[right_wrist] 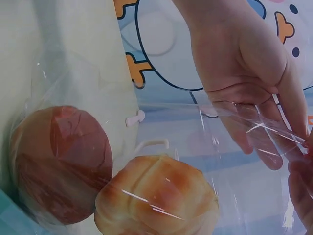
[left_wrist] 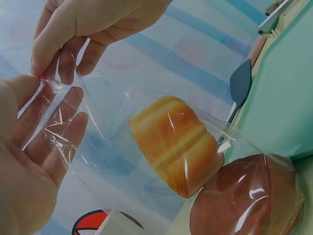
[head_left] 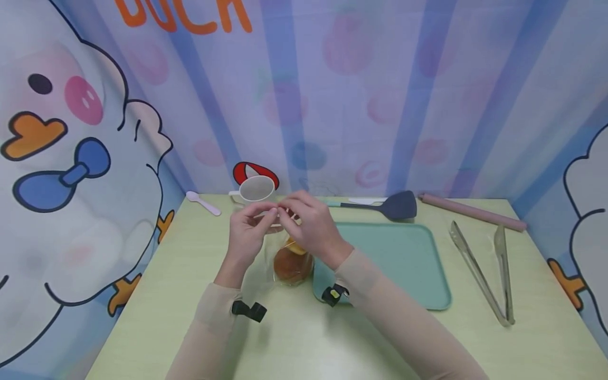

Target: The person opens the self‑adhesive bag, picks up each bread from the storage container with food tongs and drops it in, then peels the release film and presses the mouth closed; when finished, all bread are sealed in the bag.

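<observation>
Both hands meet at the top edge of a clear plastic bag (left_wrist: 110, 142). Thumb and fingers of the left hand (head_left: 243, 237) pinch the film, its other fingers spread behind it. The right hand (head_left: 315, 227) pinches the film right beside the left thumb tip. Inside the bag are a round brown bun (head_left: 290, 266) and a golden, ridged bread roll (left_wrist: 173, 144). In the head view the bun lies low, left of the tray, with the roll above it, partly covered by the right hand. The right wrist view shows both breads through the film.
A green tray (head_left: 389, 264) lies to the right, metal tongs (head_left: 480, 272) beyond it. Along the back are a white mug (head_left: 256, 189), a pale pink spoon (head_left: 204, 203), a dark spatula (head_left: 399, 206) and a pinkish rod (head_left: 472, 211). A printed curtain (head_left: 342, 105) hangs behind the table.
</observation>
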{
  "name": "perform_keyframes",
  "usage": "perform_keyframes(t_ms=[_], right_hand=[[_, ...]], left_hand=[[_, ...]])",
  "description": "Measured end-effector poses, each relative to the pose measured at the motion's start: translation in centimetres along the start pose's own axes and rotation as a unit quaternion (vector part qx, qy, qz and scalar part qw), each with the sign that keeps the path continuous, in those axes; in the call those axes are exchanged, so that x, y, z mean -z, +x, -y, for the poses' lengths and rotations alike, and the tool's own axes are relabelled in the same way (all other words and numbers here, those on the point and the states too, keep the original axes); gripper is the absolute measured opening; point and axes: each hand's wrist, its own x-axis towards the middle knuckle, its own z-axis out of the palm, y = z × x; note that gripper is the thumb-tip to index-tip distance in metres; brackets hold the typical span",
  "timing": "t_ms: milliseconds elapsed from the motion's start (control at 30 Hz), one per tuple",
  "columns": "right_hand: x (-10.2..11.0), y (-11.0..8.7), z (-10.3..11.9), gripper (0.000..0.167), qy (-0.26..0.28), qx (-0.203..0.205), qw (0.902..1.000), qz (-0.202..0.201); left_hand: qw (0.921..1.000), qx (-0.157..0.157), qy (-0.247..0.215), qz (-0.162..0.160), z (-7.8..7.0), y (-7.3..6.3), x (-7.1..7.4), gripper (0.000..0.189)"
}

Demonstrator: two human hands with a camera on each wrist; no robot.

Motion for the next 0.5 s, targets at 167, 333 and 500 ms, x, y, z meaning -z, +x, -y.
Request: perform_keyframes(t_ms=[167,333,500], right_hand=[[-0.01,0.14,-0.01,0.009,-0.056,0.041,0.9976,-0.002],[-0.15,0.27,-0.01,0.005,-0.077,0.066,0.9947,-0.011],[-0.26,0.3,0.08,0.005,-0.1,0.072,0.9923,-0.004]], left_hand=[[1.0,-0.005,0.0,0.007,0.05,0.04,0.1,0.018],[0.9998,-0.011,0.016,0.01,0.09,0.14,0.23,0.016],[0.9989,-0.033,0.03,0.016,0.21,0.22,0.29,0.014]])
